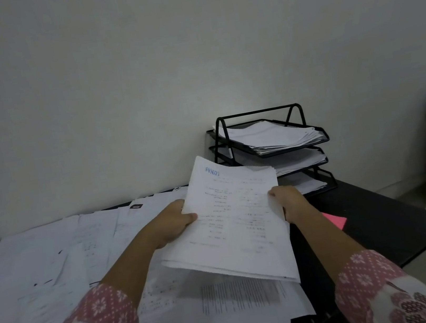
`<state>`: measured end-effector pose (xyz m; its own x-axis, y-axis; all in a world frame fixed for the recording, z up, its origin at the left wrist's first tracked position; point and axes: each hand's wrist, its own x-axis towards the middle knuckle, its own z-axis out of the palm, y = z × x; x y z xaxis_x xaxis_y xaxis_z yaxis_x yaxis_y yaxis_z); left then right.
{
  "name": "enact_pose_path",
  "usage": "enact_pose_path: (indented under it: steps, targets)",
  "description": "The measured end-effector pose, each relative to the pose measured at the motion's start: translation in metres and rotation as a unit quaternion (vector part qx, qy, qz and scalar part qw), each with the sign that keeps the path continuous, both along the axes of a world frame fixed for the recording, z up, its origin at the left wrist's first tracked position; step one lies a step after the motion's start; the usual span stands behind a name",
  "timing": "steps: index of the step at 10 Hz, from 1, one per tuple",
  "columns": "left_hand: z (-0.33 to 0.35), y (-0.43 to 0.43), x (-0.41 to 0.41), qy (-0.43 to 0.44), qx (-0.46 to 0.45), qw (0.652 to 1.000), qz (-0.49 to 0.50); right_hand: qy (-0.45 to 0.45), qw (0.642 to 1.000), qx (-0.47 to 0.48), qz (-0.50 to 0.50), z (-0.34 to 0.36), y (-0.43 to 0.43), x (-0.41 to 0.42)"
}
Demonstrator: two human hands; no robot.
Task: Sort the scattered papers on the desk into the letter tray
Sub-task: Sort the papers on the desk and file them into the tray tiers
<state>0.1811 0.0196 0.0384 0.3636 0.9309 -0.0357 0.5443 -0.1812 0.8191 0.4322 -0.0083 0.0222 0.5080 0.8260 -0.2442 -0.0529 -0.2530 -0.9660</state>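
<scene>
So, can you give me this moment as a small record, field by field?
held stack: white printed sheets, raised in the air
left hand: grips the stack's left edge
right hand: grips the stack's right edge
letter tray: black, three tiers, papers in each
desk: dark; loose papers spread left, pink note by the right wrist

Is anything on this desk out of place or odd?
Yes. The held stack is turned upside down: its blue stamp reads inverted at the far end. A single pink sheet lies on the dark desk to the right.

Matt paper sheets (238, 221); seemingly metal tray (300, 145).
</scene>
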Motion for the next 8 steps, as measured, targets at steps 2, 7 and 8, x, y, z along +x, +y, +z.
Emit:
enact_pose_path:
  steps: [2,7,8]
  targets:
    - [0.002,-0.003,0.033,-0.096,-0.089,0.991,-0.027,-0.047,0.997,0.008,-0.066,0.013,-0.011,0.035]
    - [0.015,0.005,0.099,-0.107,-0.130,0.981,-0.095,-0.003,0.995,0.037,-0.089,0.020,-0.008,0.102]
    - [0.014,0.013,0.123,-0.137,-0.143,0.979,-0.047,-0.022,0.997,0.028,-0.072,0.023,-0.011,0.107]
